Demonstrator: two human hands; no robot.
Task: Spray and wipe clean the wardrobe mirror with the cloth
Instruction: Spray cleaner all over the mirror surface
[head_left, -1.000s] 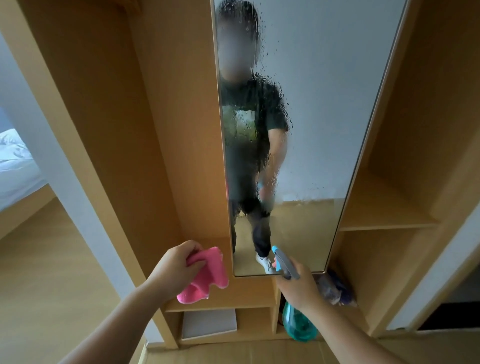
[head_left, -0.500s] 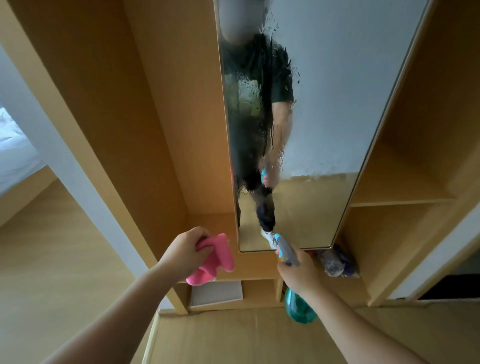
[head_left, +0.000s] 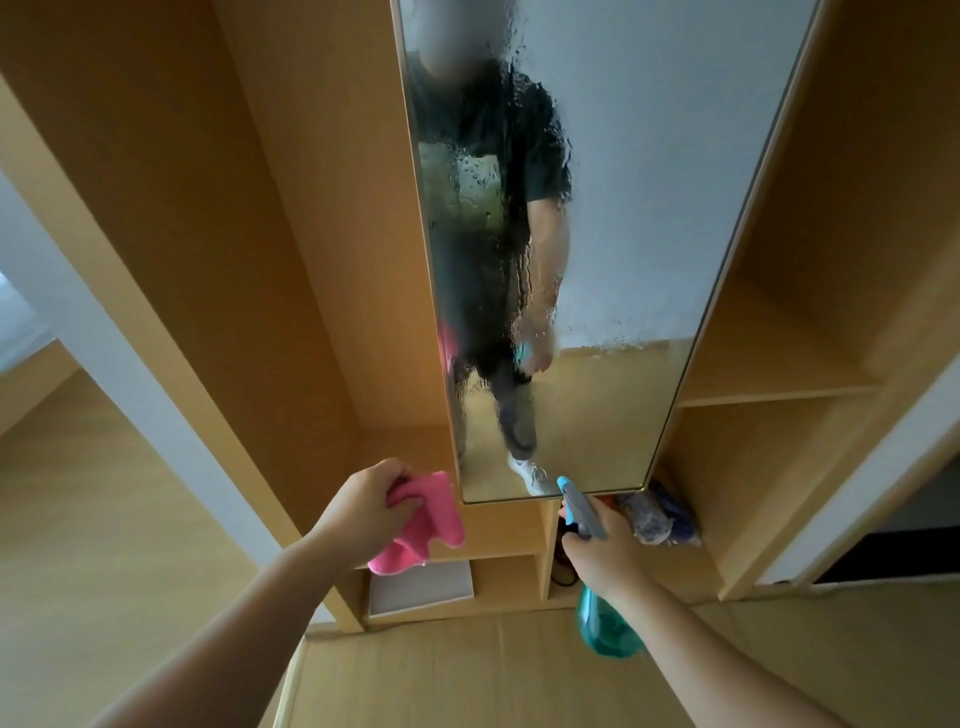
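Left hand (head_left: 366, 506) grips pink cloth (head_left: 421, 525), right hand (head_left: 602, 556) grips teal spray bottle (head_left: 605, 626), nozzle near wet mirror (head_left: 623, 208) lower edge.

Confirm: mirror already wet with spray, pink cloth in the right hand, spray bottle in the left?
Hands are swapped. The head view shows the pink cloth bunched in the left hand and the spray bottle gripped by the right hand. The rest holds: droplets and runs cover the mirror.
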